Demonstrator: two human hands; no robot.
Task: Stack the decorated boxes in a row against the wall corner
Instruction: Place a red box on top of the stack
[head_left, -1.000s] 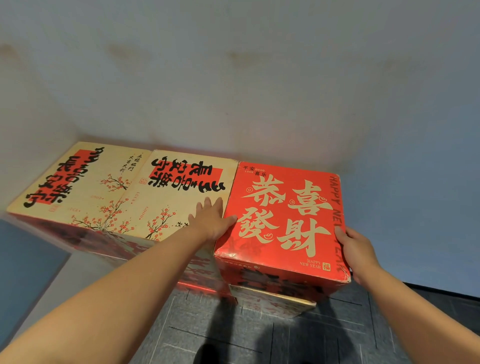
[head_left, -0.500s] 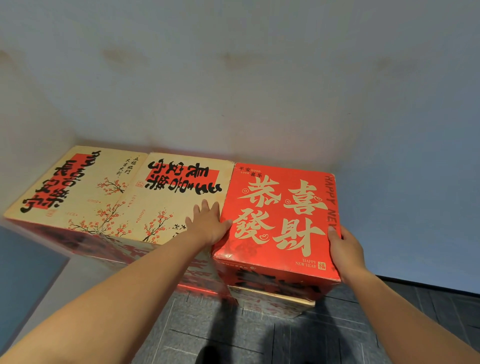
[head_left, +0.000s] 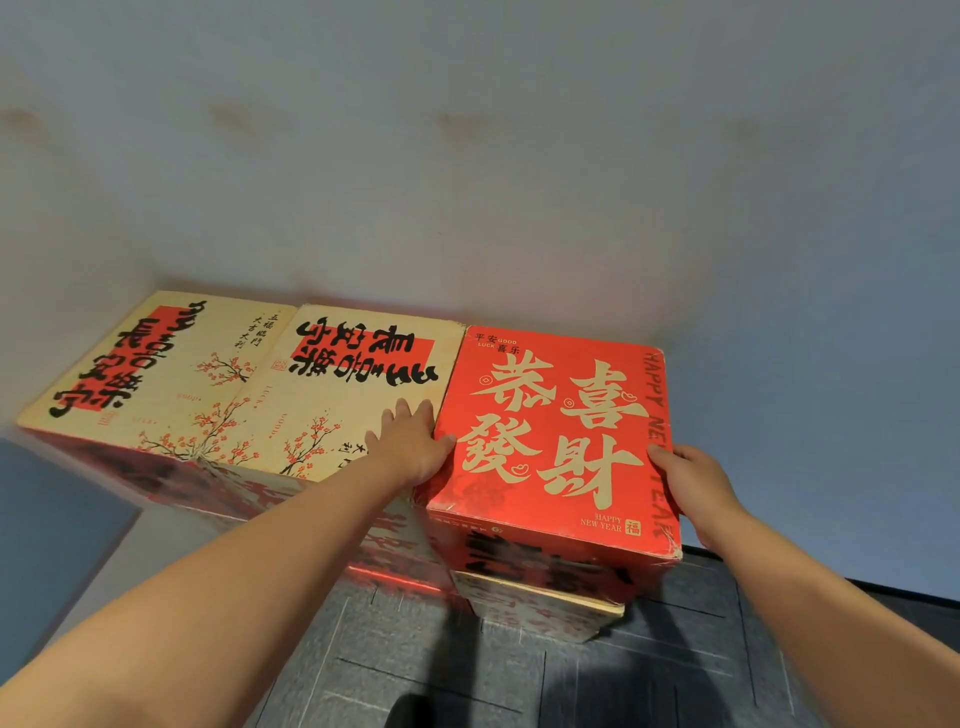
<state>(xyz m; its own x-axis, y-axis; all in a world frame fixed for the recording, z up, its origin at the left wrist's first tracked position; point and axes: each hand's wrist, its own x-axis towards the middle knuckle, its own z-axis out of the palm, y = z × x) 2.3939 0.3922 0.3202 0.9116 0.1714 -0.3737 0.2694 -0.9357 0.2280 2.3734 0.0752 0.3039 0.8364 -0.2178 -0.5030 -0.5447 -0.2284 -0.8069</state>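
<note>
As I looked down on the row, the red box (head_left: 550, 431) sat at its right end, back edge close to the wall (head_left: 467, 182) and left side touching the middle cream box (head_left: 358, 374). The left cream box (head_left: 156, 358) filled the corner beside that one. My left hand (head_left: 413, 447) lay flat on the middle cream box, fingers straight, thumb against the red box's left top edge. My right hand (head_left: 696, 483) held the red box at its right side, thumb hooked over the top edge, the other fingers hidden down the side. Under the red box a lower box (head_left: 540, 608) showed, standing on the dark floor (head_left: 467, 665).
</note>
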